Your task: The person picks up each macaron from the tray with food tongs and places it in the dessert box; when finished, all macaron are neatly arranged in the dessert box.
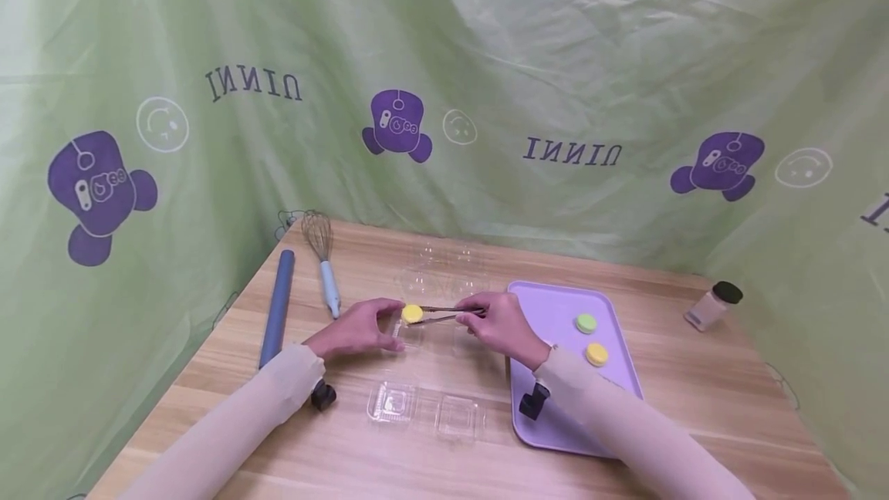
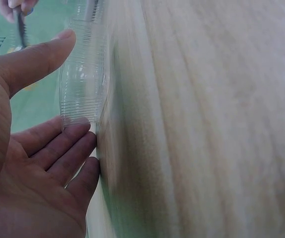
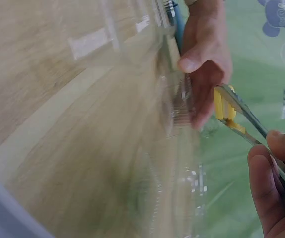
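One yellow macaron (image 1: 413, 314) is pinched in the tips of the metal tongs (image 1: 441, 309), held above the clear plastic compartment (image 1: 408, 334) by our left hand. Our right hand (image 1: 503, 324) grips the tongs, thumb against fingers, arms squeezed nearly together at the macaron. Our left hand (image 1: 357, 328) is spread wide with nothing in its grasp, thumb and fingers either side of that compartment, fingertips at its wall (left wrist view shows this best). Nearer us sit two more clear compartments (image 1: 394, 403); clear domes (image 1: 444, 270) stand behind. We can't tell which plastic parts join. To the right, the purple tray (image 1: 545, 315) carries a green macaron (image 1: 586, 323) and a second yellow one (image 1: 596, 354). Beyond it, a black-lidded jar (image 1: 712, 307); far left, a whisk (image 1: 323, 268) and a blue rod (image 1: 278, 307).
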The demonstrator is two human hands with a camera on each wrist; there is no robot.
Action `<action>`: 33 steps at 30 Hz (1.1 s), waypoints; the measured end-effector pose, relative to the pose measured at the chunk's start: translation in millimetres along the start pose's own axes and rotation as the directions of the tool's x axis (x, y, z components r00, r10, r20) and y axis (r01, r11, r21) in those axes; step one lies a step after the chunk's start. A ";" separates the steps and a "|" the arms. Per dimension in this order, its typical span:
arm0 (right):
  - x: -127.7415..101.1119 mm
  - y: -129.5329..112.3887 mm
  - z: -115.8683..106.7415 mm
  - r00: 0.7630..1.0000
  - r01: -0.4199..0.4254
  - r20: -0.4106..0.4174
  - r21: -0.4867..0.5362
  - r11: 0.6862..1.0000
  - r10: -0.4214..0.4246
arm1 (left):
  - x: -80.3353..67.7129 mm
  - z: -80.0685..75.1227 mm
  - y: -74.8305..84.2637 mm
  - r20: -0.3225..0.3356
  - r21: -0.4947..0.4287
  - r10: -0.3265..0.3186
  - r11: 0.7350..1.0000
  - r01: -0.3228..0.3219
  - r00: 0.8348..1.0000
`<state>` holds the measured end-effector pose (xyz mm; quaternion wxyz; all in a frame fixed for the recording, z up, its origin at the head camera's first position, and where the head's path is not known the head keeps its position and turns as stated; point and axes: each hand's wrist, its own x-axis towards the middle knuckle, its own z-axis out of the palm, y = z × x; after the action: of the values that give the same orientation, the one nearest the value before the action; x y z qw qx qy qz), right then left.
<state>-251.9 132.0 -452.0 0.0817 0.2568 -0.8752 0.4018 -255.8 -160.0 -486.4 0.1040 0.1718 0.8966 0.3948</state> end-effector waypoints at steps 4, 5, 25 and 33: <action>1.3 3.5 4.5 0.999 -0.019 0.037 -0.015 1.000 0.020 | 0.1 -0.4 -1.5 0.003 -0.015 0.004 1.000 -0.004 1.000; 1.3 3.7 5.5 0.999 -0.023 0.044 -0.016 1.000 0.024 | -0.1 -0.4 -1.7 0.004 -0.017 0.004 1.000 -0.004 1.000; 3.0 0.9 19.3 0.996 0.043 0.086 -0.193 0.980 -0.027 | -0.1 -2.2 2.6 0.010 0.000 0.005 1.000 -0.005 1.000; 5.2 -2.2 21.3 0.994 0.040 0.104 -0.175 0.984 -0.022 | 0.2 -2.6 3.4 0.014 -0.007 0.019 1.000 -0.018 1.000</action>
<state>-253.8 112.9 -462.9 0.0656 0.2822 -0.9064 0.3074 -256.0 -159.6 -482.2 0.1073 0.1825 0.8928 0.3977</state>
